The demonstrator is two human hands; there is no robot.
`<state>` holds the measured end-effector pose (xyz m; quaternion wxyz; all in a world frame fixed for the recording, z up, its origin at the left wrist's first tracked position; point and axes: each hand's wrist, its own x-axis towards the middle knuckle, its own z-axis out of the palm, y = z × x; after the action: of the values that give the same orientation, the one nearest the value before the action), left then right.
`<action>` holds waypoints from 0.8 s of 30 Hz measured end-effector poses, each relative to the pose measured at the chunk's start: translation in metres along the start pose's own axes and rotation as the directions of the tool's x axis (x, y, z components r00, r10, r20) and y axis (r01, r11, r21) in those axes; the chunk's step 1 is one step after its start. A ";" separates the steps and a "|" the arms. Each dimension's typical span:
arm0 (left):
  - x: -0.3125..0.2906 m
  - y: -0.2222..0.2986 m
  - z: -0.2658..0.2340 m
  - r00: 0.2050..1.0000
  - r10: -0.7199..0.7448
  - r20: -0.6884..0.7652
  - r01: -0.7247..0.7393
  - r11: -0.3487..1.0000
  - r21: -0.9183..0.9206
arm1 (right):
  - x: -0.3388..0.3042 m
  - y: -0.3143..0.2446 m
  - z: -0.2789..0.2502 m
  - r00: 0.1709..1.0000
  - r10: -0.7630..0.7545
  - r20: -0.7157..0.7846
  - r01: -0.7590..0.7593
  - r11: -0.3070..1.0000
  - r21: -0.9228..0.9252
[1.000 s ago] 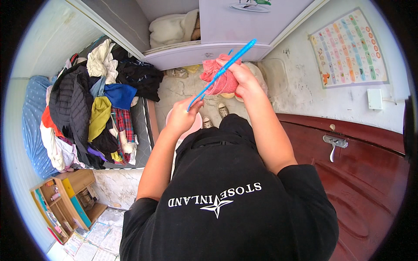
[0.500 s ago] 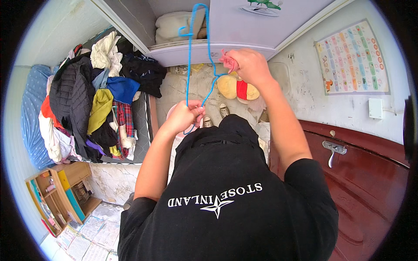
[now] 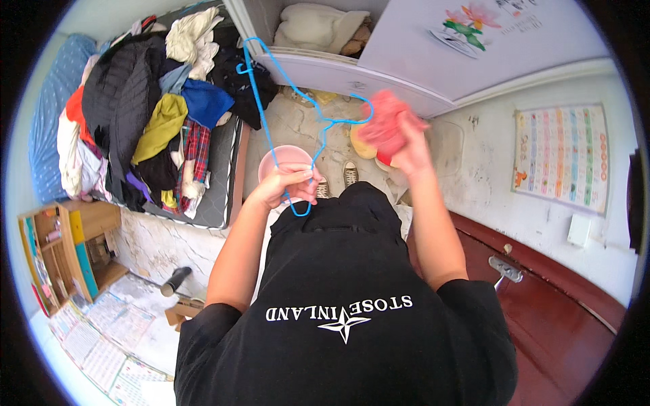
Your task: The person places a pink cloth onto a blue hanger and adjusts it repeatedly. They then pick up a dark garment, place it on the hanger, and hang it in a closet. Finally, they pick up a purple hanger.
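My left hand (image 3: pixel 291 184) is closed round one end of a blue clothes hanger (image 3: pixel 328 123), held in front of my waist. The hanger's other end points up and to the left, and its hook curves out to the right. A pinkish-red cloth (image 3: pixel 386 125) hangs bunched in my right hand (image 3: pixel 414 154), smeared by motion. The cloth is beside the hook's tip; whether they touch I cannot tell. Behind my left hand a pink basin (image 3: pixel 266 162) stands on the floor, partly hidden.
Heaped clothes (image 3: pixel 115 95) cover a dark mattress (image 3: pixel 225 162) at the left. Ahead is a cabinet (image 3: pixel 420 57) with a folded white blanket (image 3: pixel 315 28) in its opening. A red door (image 3: pixel 542 325) is at the right, a wooden shelf (image 3: pixel 101 220) at the lower left.
The cloth has opened out from a small bunch, and my right hand has moved down. The hanger has tilted to the left. The view has shifted, showing more of the basin.
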<state>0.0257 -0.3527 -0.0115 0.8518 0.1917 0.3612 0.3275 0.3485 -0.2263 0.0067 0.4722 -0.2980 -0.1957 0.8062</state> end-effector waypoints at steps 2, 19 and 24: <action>0.017 -0.012 -0.004 0.997 -0.075 -0.002 0.075 0.994 -0.084 | 0.007 0.059 0.012 0.977 0.203 0.071 -0.202 0.979 -0.017; 0.027 -0.128 -0.045 0.754 -0.056 -0.654 0.047 0.998 -0.031 | 0.085 0.208 0.029 0.798 0.603 0.005 -0.470 0.626 -0.623; 0.024 -0.193 -0.082 0.722 -0.168 -0.671 -0.310 0.789 -0.531 | 0.140 0.223 -0.008 0.320 0.947 -0.033 -0.678 0.205 -0.705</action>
<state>0.0580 -0.4662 -0.1865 0.6556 -0.2146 0.5168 0.5071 0.1576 -0.2097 -0.1732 -0.2218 -0.3103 -0.3408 0.8593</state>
